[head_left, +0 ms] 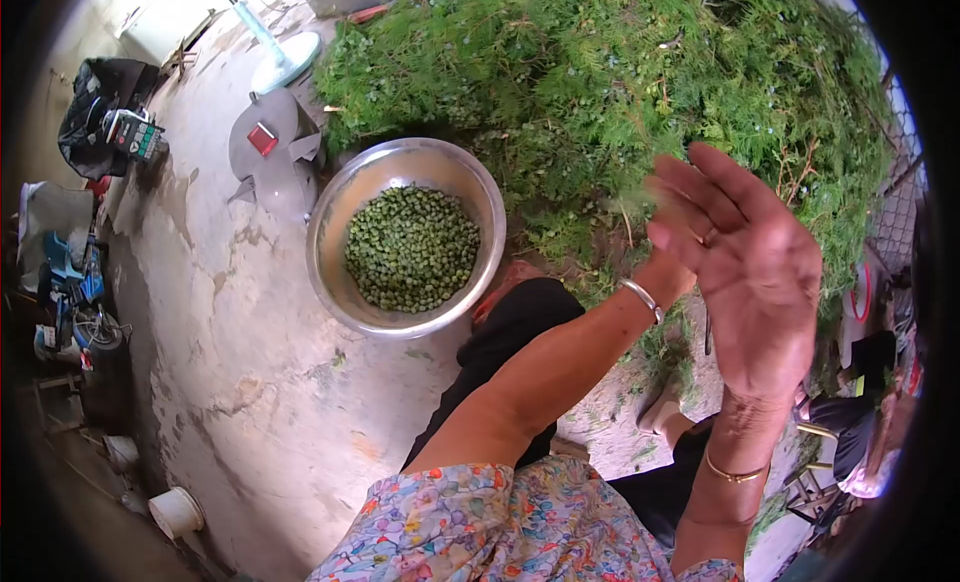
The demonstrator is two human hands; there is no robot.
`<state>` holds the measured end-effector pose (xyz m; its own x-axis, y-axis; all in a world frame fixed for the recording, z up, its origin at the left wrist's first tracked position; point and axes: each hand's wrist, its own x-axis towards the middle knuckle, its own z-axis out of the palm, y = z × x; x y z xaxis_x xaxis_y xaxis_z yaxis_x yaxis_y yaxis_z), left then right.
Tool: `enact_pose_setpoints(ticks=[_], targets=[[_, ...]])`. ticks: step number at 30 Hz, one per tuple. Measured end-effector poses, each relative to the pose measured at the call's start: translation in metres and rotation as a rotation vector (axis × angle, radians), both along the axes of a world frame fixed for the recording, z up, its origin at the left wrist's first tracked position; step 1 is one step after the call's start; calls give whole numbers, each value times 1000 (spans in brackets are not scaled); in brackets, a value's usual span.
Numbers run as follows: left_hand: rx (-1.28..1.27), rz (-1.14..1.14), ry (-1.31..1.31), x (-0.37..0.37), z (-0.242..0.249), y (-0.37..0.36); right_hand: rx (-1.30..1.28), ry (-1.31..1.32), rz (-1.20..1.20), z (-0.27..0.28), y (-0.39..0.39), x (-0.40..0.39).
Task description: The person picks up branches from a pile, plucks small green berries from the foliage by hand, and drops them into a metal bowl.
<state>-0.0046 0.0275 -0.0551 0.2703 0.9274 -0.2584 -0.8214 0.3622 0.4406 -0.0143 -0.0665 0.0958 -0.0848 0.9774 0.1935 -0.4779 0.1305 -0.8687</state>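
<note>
My right hand (762, 272) is raised with its palm turned to the camera, the fingers stretched out and nothing seen in it. A gold bangle (735, 474) circles that wrist. Behind it, my left hand (672, 267) is mostly covered and smeared by motion, so its fingers cannot be made out. A silver bangle (642, 300) sits on the left wrist. Both hands are over the near edge of a large heap of green conifer branches (560, 92). Left of my knee stands a steel bowl (330, 267) holding many small round green cones or berries (412, 247).
A grey round-topped object (265, 147) with a red-edged item (262, 139) on it is beside the bowl. Farther back is a pale blue stand base (288, 62). A white bucket (176, 512) and a blue toy-like vehicle (80, 282) line the left. Wire mesh (900, 132) borders the heap's right.
</note>
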Motion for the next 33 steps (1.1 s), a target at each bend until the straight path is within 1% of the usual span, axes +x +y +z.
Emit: enact_pose_setpoints(ticks=[2, 3, 5, 6, 7, 8, 9, 10, 11, 12, 13, 15, 16, 18, 19, 21, 22, 23, 25, 27, 29, 31, 33], targets=[[-41, -43, -104, 7, -9, 8, 120, -431, -56, 3, 5, -13], [-62, -65, -155, 9, -12, 11, 119, -433, -48, 1, 4, -13], [-108, -112, -258, 12, -22, 15, 208, -624, -342, -5, -5, -2], [-178, 29, 100, 1, 11, 3, 214, -681, -416, -16, -7, 13], [-180, 31, 100, 0, 7, 5, 180, -733, -536, -31, -8, 28], [-117, -4, 17, 1, -2, 8, 146, -784, -659, -49, -8, 45], [-53, -40, -65, 1, -6, 10, 68, -899, -728, -69, -9, 70], [-91, -30, -45, -8, 10, 4, -13, -1013, -796, -90, -11, 93], [-93, -31, -44, -10, 9, 2, -53, -1199, -788, -111, -15, 110], [-58, -46, -88, -9, 7, 0, -96, -1386, -778, -116, -19, 112], [-22, -61, -134, -8, 6, -1, -99, -1385, -781, -117, -27, 113], [-71, -58, -96, -3, 6, -3, -518, -661, -312, -116, -40, 105], [-59, -93, -79, -1, 4, -6, -519, -658, -313, -119, -43, 105], [-50, -129, -63, 0, 1, -11, -553, -352, -307, -128, -48, 103], [-24, -172, -73, 1, 0, -13, -555, -351, -309, -128, -48, 102], [0, -221, -84, -1, 0, -15, -631, -172, -417, -127, -47, 100], [95, -252, 11, -9, 2, -14, -635, -173, -434, -127, -47, 101], [192, -303, 90, -10, 4, -15, -657, -108, -370, -126, -49, 108], [221, -431, 276, -26, 14, -13, -649, 0, -311, -121, -61, 130], [150, -470, 330, -33, 14, -5, -602, 114, -375, -115, -78, 165], [118, -358, 347, -41, 4, 4, -605, 89, -535, -102, -105, 208], [8, -172, 334, -47, 2, 10, -643, 250, -709, -100, -153, 274], [-15, -151, 354, -56, 5, 14, -707, 99, -1166, -97, -221, 335]])
